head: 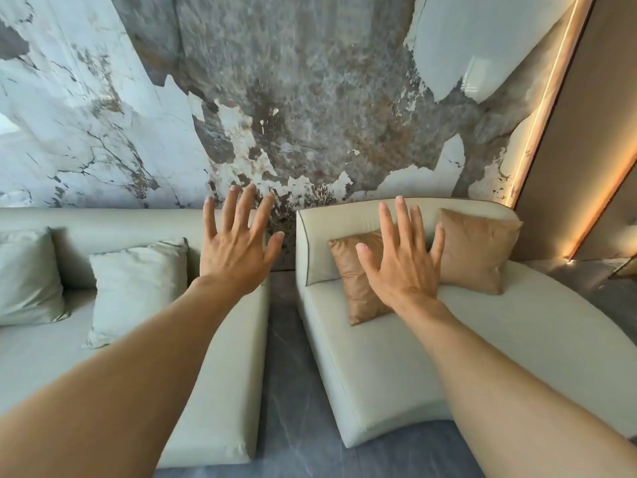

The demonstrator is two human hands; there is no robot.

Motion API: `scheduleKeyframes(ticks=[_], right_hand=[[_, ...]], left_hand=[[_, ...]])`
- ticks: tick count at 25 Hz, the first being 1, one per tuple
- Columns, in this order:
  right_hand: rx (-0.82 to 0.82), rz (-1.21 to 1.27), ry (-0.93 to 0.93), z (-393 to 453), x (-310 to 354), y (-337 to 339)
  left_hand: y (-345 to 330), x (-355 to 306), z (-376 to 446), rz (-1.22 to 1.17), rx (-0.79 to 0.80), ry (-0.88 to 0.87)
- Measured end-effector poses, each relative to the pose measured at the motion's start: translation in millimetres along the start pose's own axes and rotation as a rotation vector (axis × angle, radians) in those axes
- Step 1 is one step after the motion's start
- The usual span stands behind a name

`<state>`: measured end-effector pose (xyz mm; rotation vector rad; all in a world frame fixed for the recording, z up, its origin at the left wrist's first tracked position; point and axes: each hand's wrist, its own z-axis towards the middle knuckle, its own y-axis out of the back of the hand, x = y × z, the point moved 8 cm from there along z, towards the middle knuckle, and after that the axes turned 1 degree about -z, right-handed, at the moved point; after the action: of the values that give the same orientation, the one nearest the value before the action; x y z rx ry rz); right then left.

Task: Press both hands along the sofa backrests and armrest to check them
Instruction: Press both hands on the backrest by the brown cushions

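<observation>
- Left hand (pixel 238 246): open flat, fingers spread wide, palm turned away from the camera, holding nothing. It is raised in front of the right end of the left sofa's backrest (pixel 113 222), fingertips reaching above the backrest's top edge and overlapping the wall behind. Whether the palm touches the upholstery cannot be told.
- Right hand (pixel 401 260): likewise open flat with fingers spread, holding nothing. It sits well to the right of the left backrest, across the floor gap, in front of the right sofa's backrest (pixel 331 229). Contact with the cushion or backrest cannot be told.
- Small tan cushion (pixel 355 284): leaning on the right backrest, partly covered by the right hand.
- Large tan cushion (pixel 479 250): just right of the right hand, propped against the same backrest.
- Pale green cushion (pixel 134 288): leaning against the left backrest, just left of the left forearm.
- Second pale green cushion (pixel 27 274): further left along the left backrest, at the frame edge.
- Left sofa seat (pixel 224 374): extends forward from the left backrest, beneath the left forearm.
- Right sofa seat (pixel 396 367): pale cream, separated from the left sofa by a strip of grey floor (pixel 293 391).
- Marble-patterned wall (pixel 275 98): directly behind both backrests.
- Lit vertical strip (pixel 548 98): far right of the left backrest, at the wall's edge.
</observation>
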<state>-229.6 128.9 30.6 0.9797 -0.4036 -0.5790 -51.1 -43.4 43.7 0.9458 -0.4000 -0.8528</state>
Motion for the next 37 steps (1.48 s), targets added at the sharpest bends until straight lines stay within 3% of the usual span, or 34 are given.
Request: scheduleKeyframes(ticks=[10, 20, 29, 37], right_hand=[[0.091, -0.056, -0.035, -51.3, -31.5, -49.8], [0.107, -0.006, 0.01, -30.2, -88.2, -60.8], [0.096, 0.007, 0.017, 11.2, -132.0, -75.3], [0.131, -0.059, 0.049, 87.7, -146.9, -130.7]], left_hand=[[-61.0, -30.8, -50.3, 0.024, 0.154, 0.021], [-73.9, -85.2, -35.7, 0.031, 0.141, 0.091], [-101.5, -128.5, 19.4, 0.023, 0.113, 0.079], [-176.3, -124.9, 95.0, -0.015, 0.104, 0.079]])
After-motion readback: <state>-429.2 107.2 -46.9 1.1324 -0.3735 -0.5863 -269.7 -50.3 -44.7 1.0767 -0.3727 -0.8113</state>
